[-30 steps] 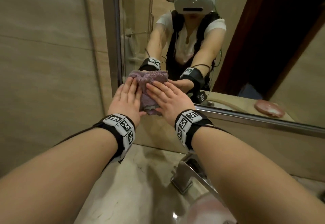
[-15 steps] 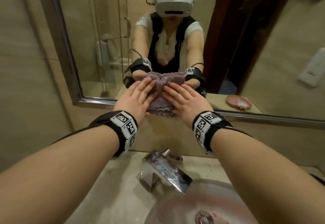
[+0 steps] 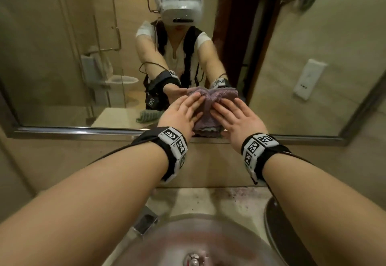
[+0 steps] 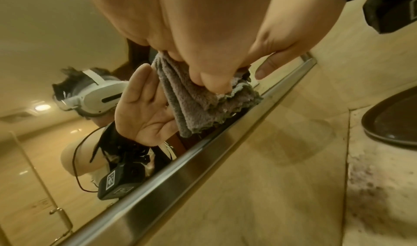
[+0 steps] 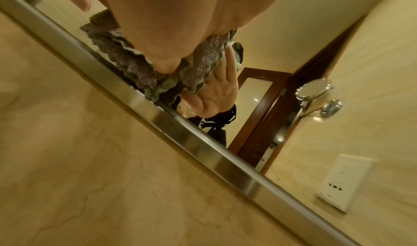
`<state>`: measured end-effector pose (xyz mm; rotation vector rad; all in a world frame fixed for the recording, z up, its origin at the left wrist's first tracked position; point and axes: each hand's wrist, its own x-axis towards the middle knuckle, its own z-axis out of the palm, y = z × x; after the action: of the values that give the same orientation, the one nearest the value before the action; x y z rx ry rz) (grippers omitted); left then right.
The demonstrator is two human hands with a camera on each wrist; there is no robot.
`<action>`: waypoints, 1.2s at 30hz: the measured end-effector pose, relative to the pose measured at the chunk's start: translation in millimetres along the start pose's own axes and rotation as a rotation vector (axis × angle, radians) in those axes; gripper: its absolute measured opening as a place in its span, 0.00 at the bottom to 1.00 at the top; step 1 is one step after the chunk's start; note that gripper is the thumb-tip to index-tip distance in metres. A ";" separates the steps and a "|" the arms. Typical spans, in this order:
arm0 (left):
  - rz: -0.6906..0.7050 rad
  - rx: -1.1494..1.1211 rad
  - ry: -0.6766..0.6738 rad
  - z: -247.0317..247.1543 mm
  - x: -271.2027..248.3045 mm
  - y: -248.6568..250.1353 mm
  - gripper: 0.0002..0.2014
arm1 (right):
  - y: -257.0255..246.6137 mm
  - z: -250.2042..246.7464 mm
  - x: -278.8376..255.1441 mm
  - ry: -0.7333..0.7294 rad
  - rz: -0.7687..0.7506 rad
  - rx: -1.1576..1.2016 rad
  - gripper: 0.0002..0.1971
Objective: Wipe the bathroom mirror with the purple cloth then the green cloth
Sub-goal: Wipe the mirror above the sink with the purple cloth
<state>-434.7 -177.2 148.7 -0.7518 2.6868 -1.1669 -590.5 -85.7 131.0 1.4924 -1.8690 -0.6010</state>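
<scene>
The purple cloth (image 3: 205, 117) is bunched flat against the bathroom mirror (image 3: 62, 56), just above its lower metal frame (image 3: 83, 132). My left hand (image 3: 179, 117) presses its left side with straight fingers. My right hand (image 3: 238, 119) presses its right side the same way. In the left wrist view the cloth (image 4: 196, 103) shows under my fingers, with a flat palm reflected beside it. The right wrist view shows the cloth (image 5: 126, 59) hanging down to the frame. The green cloth (image 3: 147, 116) appears only as a reflection, lying on the counter.
Below my arms are the chrome faucet (image 3: 146, 222) and the round basin (image 3: 188, 242). A dark oval dish (image 3: 271, 224) sits on the stone counter at the right. A beige tiled wall runs between the counter and the mirror frame.
Both hands have slid the purple cloth to the right along the mirror's lower edge, from its left corner toward the middle. The hands stay flat on the cloth.
</scene>
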 end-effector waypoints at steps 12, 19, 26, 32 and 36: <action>-0.126 0.009 -0.080 -8.1 -8.0 -1.3 0.31 | -0.9 -20.8 7.0 -0.019 -0.025 0.094 0.36; -0.232 0.027 -0.159 25.0 -40.5 -46.2 0.31 | -44.1 -68.0 44.5 0.039 -0.083 0.118 0.36; -0.332 0.064 -0.253 78.3 -85.1 -108.7 0.30 | -105.8 -130.9 95.5 0.126 -0.173 0.119 0.35; -0.391 0.108 -0.297 120.6 -122.1 -164.1 0.29 | -158.7 -183.8 131.4 0.179 -0.207 0.097 0.33; -0.427 0.151 -0.352 145.6 -144.3 -200.9 0.28 | -192.8 -217.5 156.8 0.215 -0.222 0.115 0.32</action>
<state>-186.8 -318.9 177.9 -1.4024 2.1851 -1.1638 -322.4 -273.6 174.5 1.7811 -1.6090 -0.4186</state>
